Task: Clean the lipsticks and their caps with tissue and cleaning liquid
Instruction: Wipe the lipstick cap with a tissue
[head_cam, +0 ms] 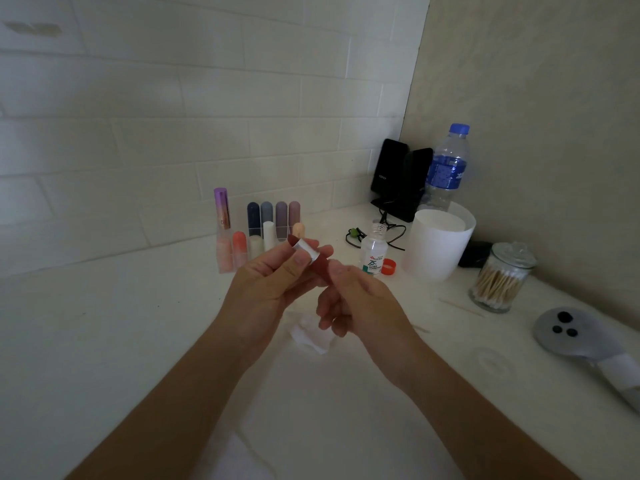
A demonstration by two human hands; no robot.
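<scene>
Head view: both hands meet over the white counter (138, 341), joined on one lipstick (306, 251). The left hand (273, 275) pinches its silver collar between thumb and fingertips, with the dark red tip pointing up and away. The right hand (353, 299) pinches the dark red base from the other end, its remaining fingers curled under. The tissue (308, 334) lies crumpled on the counter directly below the hands, and neither hand holds it. Just beyond the right hand stands the cleaning liquid bottle (374, 249), open, with its red cap (389, 266) lying beside it. The other lipsticks (263, 230) stand grouped near the tiled wall.

The step looks like winding the stick out or in ahead of wiping (which way, I can't tell). To do it well, keep the collar steady in the left hand, turn only the base, and keep fingertips off the exposed colour. Then take up the tissue, dampen it lightly, and wipe the collar with gentle pressure so the soft stick isn't bent
</scene>
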